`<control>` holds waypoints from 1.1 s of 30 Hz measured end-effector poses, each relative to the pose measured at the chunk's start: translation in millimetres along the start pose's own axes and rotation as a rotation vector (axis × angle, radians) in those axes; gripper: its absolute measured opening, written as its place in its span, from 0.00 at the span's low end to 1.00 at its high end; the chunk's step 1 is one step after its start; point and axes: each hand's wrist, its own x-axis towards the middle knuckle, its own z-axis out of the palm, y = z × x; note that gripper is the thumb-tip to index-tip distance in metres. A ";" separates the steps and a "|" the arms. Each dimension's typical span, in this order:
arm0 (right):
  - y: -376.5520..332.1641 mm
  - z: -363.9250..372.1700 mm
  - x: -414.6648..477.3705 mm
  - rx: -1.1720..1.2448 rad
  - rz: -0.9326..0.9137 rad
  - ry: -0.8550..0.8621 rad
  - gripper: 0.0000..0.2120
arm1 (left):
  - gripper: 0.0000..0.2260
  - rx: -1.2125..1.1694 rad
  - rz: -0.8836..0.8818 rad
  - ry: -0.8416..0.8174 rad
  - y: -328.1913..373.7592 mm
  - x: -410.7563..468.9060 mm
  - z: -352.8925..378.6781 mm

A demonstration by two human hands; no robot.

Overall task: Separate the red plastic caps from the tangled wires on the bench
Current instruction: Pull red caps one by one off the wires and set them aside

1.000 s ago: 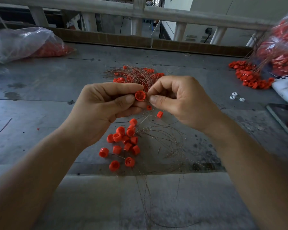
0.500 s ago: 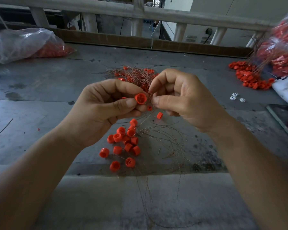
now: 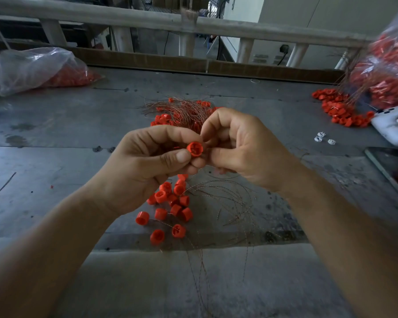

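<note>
My left hand (image 3: pixel 145 166) pinches a red plastic cap (image 3: pixel 194 148) between thumb and forefinger, open side facing me. My right hand (image 3: pixel 244 152) is right beside it, its fingertips closed at the cap's right edge; whether a wire is between them is too fine to see. Below my hands lies a heap of loose red caps (image 3: pixel 170 203) on the grey bench (image 3: pixel 55 157). Loose thin wires (image 3: pixel 228 203) curl to the right of that heap. Behind my hands sits a tangled bundle of wires with caps (image 3: pixel 182 111).
A clear plastic bag with red caps (image 3: pixel 32 70) lies at the far left. At the right are another full bag (image 3: pixel 386 74), a pile of caps (image 3: pixel 340 109), a white controller (image 3: pixel 391 125), small white parts (image 3: pixel 322 138) and a dark phone (image 3: pixel 391 166). The bench edge (image 3: pixel 193 246) runs below the heap.
Both hands stay together on the same cap. My right fingers have shifted slightly at the cap's edge. The heaps on the bench look unchanged.
</note>
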 end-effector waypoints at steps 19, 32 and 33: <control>28.9 -43.3 11.6 -0.068 0.095 0.382 0.08 | 0.08 -0.123 -0.040 -0.041 -0.8 -0.4 -0.7; 89.4 -48.4 25.2 -0.711 0.246 0.306 0.08 | 0.08 -0.158 -0.041 -0.059 1.3 -0.6 0.4; 90.4 -48.0 25.8 -0.722 0.243 0.309 0.07 | 0.08 -0.159 -0.043 -0.057 1.5 -0.5 0.5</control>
